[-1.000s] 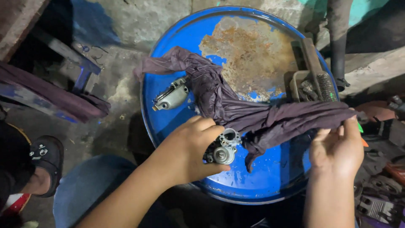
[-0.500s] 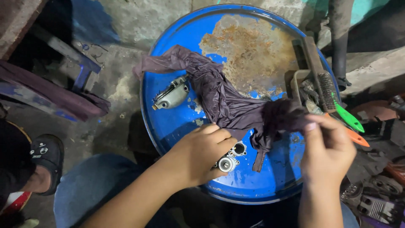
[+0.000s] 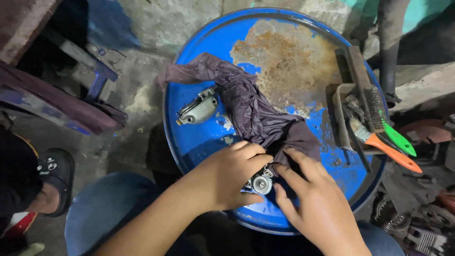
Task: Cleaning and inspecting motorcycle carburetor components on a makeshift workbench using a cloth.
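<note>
Lying between both hands (image 3: 275, 189) (touching): metal part (image 3: 260, 183).

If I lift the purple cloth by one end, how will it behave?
The purple cloth lies crumpled in soft folds, so it will probably hang limp. It looks thin and likely light. Its near end sits under the right hand, so it may drag there.

The hands (image 3: 265, 189) and purple cloth (image 3: 256, 114) cover most of the small metal part (image 3: 260, 184), so its shape is unclear. The drum lid (image 3: 199, 142) hides behind the wrists; perhaps machine parts (image 3: 422, 223) lie blurred at right.
</note>
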